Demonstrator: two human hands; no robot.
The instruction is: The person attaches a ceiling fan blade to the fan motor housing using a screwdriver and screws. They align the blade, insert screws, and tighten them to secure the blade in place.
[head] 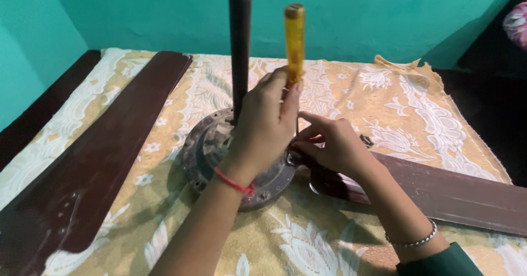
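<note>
My left hand (266, 123) grips a screwdriver with a yellow handle (295, 37), held upright over the rim of a round grey fan motor (206, 152). A dark rod (240, 45) rises from the motor's centre. My right hand (332, 144) pinches at the base of the screwdriver shaft, where a dark brown fan blade (450, 191) meets the motor's edge. The screwdriver tip is hidden behind my fingers.
A second brown fan blade (99, 149) lies loose on the left. Everything rests on a yellow and white floral cloth (395, 111) over a dark surface. Teal walls stand behind and to the left.
</note>
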